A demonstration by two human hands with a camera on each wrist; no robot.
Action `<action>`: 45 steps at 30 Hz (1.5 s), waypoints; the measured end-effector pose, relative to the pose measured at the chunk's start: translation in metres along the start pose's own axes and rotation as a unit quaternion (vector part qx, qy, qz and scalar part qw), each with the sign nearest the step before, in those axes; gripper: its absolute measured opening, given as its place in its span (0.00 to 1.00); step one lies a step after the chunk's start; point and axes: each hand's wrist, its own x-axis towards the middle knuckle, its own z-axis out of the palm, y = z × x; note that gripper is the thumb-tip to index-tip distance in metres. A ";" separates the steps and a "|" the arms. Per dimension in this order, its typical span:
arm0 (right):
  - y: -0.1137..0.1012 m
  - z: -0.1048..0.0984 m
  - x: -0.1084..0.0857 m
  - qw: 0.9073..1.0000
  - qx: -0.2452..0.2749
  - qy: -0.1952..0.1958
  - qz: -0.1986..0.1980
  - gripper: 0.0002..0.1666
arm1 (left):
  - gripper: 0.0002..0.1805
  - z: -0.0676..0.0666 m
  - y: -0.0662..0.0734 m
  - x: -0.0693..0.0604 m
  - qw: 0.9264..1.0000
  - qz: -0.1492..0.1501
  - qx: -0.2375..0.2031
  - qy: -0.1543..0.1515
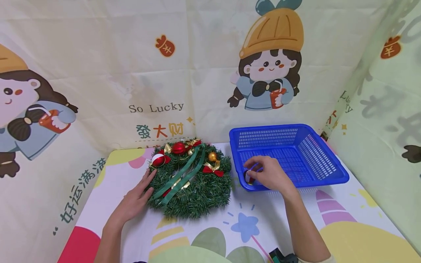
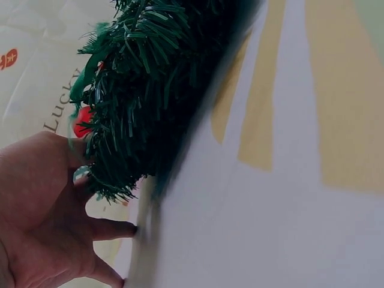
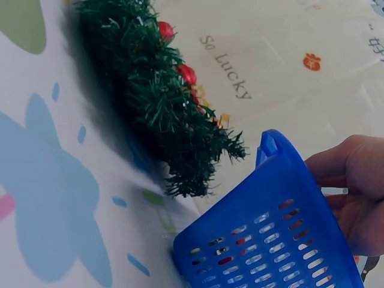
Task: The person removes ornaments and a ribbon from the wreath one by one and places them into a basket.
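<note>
Table: smooth white cloth (image 1: 279,226) printed with pastel shapes, incl. blue star and yellow stripes.
Room: cream fabric backdrop (image 1: 210,91), creased, hung behind and at both sides; cartoon girls, "So Lucky" lettering.
Wreath: round, bristly green artificial-pine wreath (image 1: 197,201), flat on the cloth left of the basket, just beside it.
Wreath trim: long flat green ribbon (image 1: 170,196) across the middle; shiny red ball (image 1: 178,148), red-and-white ball (image 1: 158,160), gold ball (image 1: 212,156), red-and-gold bow (image 1: 208,170), mostly along the far half.
Basket: rectangular blue plastic basket (image 1: 292,160), slotted walls, mesh floor, flat rim.
Left hand: left hand (image 1: 136,197) at wreath's left edge, fingers spread and extended, fingertips against the needles, no grasp.
Right hand: right hand (image 1: 268,173) reaches over the basket's near rim into its near-left corner, wrist bent, fingers curled down.
Right grip: thumb and fingers pinch a small red, white and dark object (image 1: 249,177); mostly covered, probably an ornament.
</note>
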 end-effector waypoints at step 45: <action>-0.060 0.054 0.054 0.996 0.071 -0.002 -0.056 0.18 | 0.36 0.002 0.008 0.002 0.998 -0.054 -0.004 -0.008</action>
